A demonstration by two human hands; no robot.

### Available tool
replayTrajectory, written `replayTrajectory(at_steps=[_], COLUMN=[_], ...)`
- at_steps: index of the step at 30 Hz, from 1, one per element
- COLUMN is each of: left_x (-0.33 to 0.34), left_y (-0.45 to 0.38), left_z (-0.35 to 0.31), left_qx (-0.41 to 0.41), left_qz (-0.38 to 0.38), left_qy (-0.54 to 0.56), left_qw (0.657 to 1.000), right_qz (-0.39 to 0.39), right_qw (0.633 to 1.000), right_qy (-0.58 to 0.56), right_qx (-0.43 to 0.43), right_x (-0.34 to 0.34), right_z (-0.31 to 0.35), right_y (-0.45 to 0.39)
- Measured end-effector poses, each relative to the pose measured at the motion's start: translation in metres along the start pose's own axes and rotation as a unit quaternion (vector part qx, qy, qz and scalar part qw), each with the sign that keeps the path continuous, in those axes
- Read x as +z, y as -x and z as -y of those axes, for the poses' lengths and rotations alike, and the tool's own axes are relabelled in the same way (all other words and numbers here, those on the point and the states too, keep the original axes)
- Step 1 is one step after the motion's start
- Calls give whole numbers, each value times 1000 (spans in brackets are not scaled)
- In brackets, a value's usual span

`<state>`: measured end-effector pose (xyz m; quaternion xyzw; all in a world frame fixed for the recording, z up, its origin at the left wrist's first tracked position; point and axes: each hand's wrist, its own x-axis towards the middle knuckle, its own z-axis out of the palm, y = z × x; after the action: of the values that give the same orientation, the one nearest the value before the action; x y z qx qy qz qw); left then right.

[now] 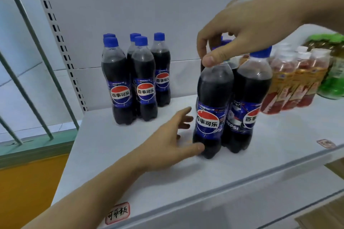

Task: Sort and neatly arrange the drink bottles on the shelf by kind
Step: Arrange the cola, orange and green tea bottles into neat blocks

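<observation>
Several cola bottles with blue caps stand grouped at the back left of the white shelf. A second cluster of cola bottles stands in the middle. My right hand grips the top of the front cola bottle of that cluster, thumb and fingers curled round its cap. My left hand is spread beside the base of that bottle, its thumb touching the foot. Red-and-orange tea bottles stand to the right, with green bottles behind them.
A slotted upright and slanted green bars bound the shelf on the left. Red-framed paper labels sit on the shelf's front edge and at the right. A white back wall stands behind the bottles.
</observation>
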<state>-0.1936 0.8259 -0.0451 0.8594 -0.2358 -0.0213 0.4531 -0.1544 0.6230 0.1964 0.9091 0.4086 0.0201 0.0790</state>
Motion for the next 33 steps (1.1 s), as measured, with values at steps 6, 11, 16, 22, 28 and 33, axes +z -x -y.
replayTrajectory(at_steps=[6, 11, 16, 22, 28, 33], left_x=[20, 13, -19, -10, -14, -13], left_y=[-16, -19, -15, -11, -19, -22], left_z=[7, 10, 20, 26, 37, 38], left_qx=[25, 25, 0, 6, -52, -56], left_qz=[-9, -121, -277, -205, -136, -139], left_qy=[-13, -12, -115, -158, -138, -137], left_qw=[1000, 992, 954, 966, 980, 979], right_qz=[-33, -82, -114, -97, -80, -77], right_qw=[999, 996, 993, 994, 995, 994], right_qy=[-28, -12, -21, -42, -54, -82], right_qx=[-22, -41, -28, -23, -14, -11], right_x=[9, 8, 1, 10, 19, 26], right_z=[-4, -8, -16, -28, -33, -35], right_y=[2, -13, -54, -112, -142, -145])
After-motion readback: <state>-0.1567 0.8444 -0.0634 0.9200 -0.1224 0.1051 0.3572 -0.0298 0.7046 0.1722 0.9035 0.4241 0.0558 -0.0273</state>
